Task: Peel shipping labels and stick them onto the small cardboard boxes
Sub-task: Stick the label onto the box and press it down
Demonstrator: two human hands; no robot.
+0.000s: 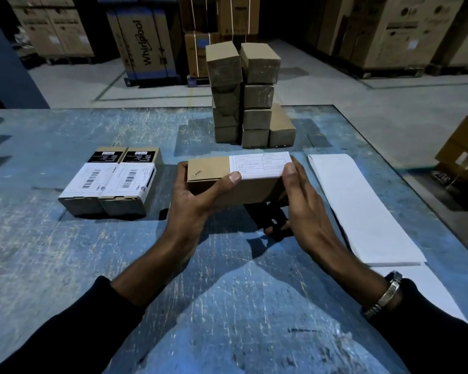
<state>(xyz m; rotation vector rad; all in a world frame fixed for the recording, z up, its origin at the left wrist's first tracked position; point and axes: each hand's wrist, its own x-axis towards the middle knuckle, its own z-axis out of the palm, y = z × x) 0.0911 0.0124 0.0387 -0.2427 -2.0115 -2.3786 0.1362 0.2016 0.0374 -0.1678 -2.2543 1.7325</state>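
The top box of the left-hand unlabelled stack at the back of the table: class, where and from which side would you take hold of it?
Grip the top box across its two long side faces, coming down from above. It stands free at the top; the neighbouring stack leaves only a narrow gap, so a hand should go in carefully.

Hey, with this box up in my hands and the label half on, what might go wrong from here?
1. The label overhangs the box at the right end, so it may crease or stick crooked.
2. The left hand holds the box off the table; pressing with the right hand could tip it.
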